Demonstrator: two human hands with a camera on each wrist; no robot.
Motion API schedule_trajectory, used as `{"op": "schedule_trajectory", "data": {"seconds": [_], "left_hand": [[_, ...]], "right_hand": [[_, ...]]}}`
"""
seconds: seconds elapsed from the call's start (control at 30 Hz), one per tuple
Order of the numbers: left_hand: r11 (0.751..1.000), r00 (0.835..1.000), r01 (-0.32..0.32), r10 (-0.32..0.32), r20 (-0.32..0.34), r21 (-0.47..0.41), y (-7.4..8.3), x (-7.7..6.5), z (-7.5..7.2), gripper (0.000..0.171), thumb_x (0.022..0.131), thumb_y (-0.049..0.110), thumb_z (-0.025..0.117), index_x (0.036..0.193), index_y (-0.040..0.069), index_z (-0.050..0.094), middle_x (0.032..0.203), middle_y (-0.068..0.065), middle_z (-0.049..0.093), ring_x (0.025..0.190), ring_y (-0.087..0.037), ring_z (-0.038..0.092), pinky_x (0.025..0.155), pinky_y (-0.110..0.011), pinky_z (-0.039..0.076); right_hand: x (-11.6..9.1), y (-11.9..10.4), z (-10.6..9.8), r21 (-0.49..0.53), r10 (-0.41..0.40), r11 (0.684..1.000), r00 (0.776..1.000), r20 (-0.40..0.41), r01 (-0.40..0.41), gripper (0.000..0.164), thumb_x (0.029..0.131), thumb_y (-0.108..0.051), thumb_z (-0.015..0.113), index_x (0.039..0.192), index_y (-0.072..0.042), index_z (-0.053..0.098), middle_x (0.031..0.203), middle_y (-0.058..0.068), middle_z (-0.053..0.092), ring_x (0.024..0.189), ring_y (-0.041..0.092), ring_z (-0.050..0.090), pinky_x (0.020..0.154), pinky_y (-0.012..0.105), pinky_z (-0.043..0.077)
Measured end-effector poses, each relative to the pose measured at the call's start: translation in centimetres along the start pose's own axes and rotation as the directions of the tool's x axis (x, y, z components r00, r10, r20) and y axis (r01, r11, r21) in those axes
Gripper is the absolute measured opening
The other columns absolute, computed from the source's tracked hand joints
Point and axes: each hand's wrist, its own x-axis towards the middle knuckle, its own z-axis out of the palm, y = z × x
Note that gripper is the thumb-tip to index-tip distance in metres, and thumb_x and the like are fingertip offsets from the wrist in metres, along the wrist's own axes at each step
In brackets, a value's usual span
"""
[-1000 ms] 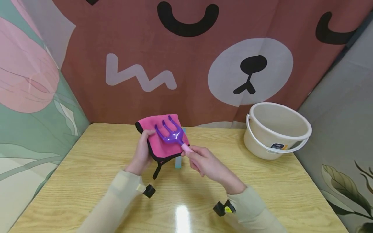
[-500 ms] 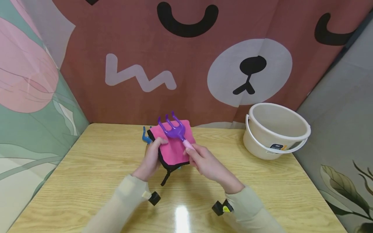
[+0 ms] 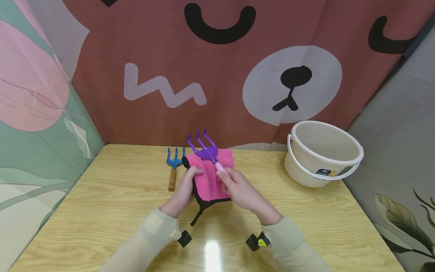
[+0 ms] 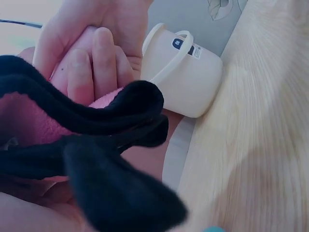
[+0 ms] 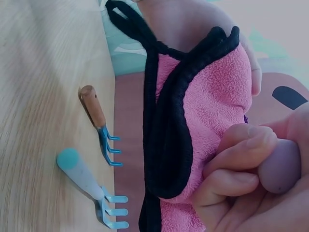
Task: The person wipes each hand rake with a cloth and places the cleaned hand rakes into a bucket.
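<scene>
My left hand [image 3: 181, 193] grips a pink towel [image 3: 210, 187] with black trim and a hanging loop, its thumb lying on top. In my right hand [image 3: 242, 190] is the pink handle of a purple hand rake [image 3: 208, 152], pinched between thumb and fingers. Three curved tines point away from me, beyond the towel's far side. Part of the rake's head overlaps the towel in the head view. The right wrist view shows the handle's rounded end [image 5: 280, 166] sticking out of the fist, with the folded towel [image 5: 212, 101] right beside the fingers.
A blue hand rake with a wooden handle [image 3: 172, 180] lies on the table [image 3: 112, 196] left of the towel. The right wrist view also has a light-blue rake [image 5: 82, 174] on the tabletop. A cream bucket [image 3: 306, 172] stands at the back right.
Left hand and towel have shifted right and nearer to me, uncovering the blue rake and covering the light-blue one. The purple rake's tines now reach past the towel's far edge.
</scene>
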Motion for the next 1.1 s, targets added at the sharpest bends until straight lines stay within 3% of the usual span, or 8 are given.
{"op": "schedule_trajectory", "data": {"seconds": [0.17,0.33,0.47,0.8,1.0,1.1], "left_hand": [[0.997,0.998,-0.008,0.004,-0.061,-0.073,0.5,0.3,-0.4,0.039,0.096,0.03,0.04,0.125,0.005,0.047,0.114,-0.005,0.06,0.099,-0.017,0.061,0.086,-0.029,0.049],[0.984,0.988,-0.077,0.054,-0.144,-0.163,1.5,1.0,-1.7,0.039,0.099,0.033,0.036,0.13,0.011,0.047,0.123,-0.005,0.058,0.107,-0.019,0.058,0.093,-0.032,0.047],[0.976,0.983,-0.124,0.097,-0.154,-0.178,2.3,1.3,-2.5,0.039,0.101,0.037,0.034,0.13,0.013,0.046,0.128,-0.005,0.055,0.113,-0.02,0.055,0.098,-0.033,0.044],[0.972,0.975,-0.148,0.112,-0.191,-0.184,2.8,1.5,-3.4,0.035,0.104,0.039,0.032,0.125,0.015,0.048,0.12,-0.002,0.06,0.105,-0.016,0.06,0.092,-0.03,0.048],[0.954,0.956,-0.209,0.152,-0.251,-0.216,3.8,2.1,-4.2,0.03,0.103,0.038,0.036,0.119,0.015,0.048,0.11,0.0,0.059,0.094,-0.013,0.062,0.082,-0.025,0.051],[0.951,0.956,-0.225,0.172,-0.238,-0.212,4.3,2.2,-4.4,0.028,0.103,0.037,0.036,0.117,0.015,0.047,0.108,0.0,0.056,0.09,-0.013,0.06,0.078,-0.025,0.051]], "right_hand": [[-0.2,0.0,0.1,-0.022,-0.003,1.0,1.0,0.007,0.003,0.034,0.112,-0.028,0.04,0.094,-0.002,0.053,0.064,-0.001,0.04,0.054,0.014,0.033,0.049,0.024,0.028],[-0.5,0.0,0.3,-0.061,-0.026,0.998,0.998,0.05,0.029,0.036,0.112,-0.03,0.039,0.094,-0.001,0.052,0.065,0.0,0.041,0.054,0.014,0.032,0.048,0.025,0.026],[-0.6,-0.2,0.4,-0.089,-0.042,0.995,0.997,0.063,0.047,0.035,0.112,-0.031,0.039,0.094,-0.003,0.052,0.064,0.0,0.041,0.052,0.013,0.031,0.047,0.025,0.025],[-0.9,0.0,0.5,-0.117,-0.007,0.993,0.996,0.086,0.017,0.033,0.111,-0.032,0.041,0.098,-0.005,0.053,0.064,-0.001,0.041,0.05,0.012,0.032,0.044,0.024,0.025],[-1.3,-0.1,0.4,-0.153,0.016,0.988,0.993,0.116,0.002,0.031,0.111,-0.029,0.041,0.095,-0.007,0.055,0.062,-0.003,0.039,0.048,0.012,0.03,0.042,0.023,0.024],[-1.4,-0.2,0.2,-0.164,0.024,0.986,0.991,0.132,-0.002,0.032,0.111,-0.031,0.041,0.093,-0.007,0.055,0.061,-0.004,0.038,0.047,0.011,0.03,0.042,0.023,0.024]]}}
